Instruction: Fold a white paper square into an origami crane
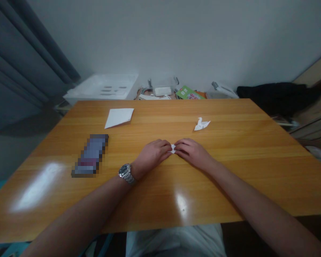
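Observation:
Both my hands rest on the wooden table near its middle, fingertips together. Between them sits a small white folded paper piece, mostly covered by my fingers. My left hand, with a metal watch on the wrist, pinches the piece's left side. My right hand pinches its right side. A finished white paper bird lies farther back on the right, apart from my hands. A white folded sheet lies at the back left.
A blurred-out flat rectangular object lies left of my left hand. Beyond the table's far edge are a white box, a green packet, cables and a dark cloth. A grey curtain hangs at the left.

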{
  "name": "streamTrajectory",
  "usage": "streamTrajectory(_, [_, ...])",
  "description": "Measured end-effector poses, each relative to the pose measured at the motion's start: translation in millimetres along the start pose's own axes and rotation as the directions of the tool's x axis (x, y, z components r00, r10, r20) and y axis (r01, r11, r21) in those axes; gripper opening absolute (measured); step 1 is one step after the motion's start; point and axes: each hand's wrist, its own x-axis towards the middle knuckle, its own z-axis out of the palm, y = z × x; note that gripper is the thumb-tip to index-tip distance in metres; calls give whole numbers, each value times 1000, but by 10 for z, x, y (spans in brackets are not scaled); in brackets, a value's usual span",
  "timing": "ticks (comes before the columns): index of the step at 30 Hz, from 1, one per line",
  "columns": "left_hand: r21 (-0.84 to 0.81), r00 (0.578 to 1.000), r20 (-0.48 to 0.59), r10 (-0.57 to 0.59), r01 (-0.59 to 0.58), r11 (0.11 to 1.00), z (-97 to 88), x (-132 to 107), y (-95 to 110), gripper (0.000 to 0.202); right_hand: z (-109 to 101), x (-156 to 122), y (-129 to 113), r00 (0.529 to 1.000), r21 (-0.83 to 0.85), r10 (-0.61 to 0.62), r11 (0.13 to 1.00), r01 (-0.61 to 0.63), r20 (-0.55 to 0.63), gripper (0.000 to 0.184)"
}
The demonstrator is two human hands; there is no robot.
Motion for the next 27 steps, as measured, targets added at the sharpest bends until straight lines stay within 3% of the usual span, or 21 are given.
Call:
streamTrajectory(13, [-204,984,-91,-157,136,970,99,29,-2,13,18,55,-28,990,111,120,987,-112,-68,9])
streamTrajectory(19, [-212,977,-81,-198,177,961,74,29,20,13,24,74,-48,983,114,152,984,-140,-103,7])
streamTrajectory(23, [-183,979,-81,-188,171,968,65,37,29,15,22,82,-49,987,71,122,991,-114,-107,10])
streamTrajectory(27, [-144,983,-64,-173,162,976,59,45,30,15,-13,61,-42,999,-38,27,999,-28,-41,16])
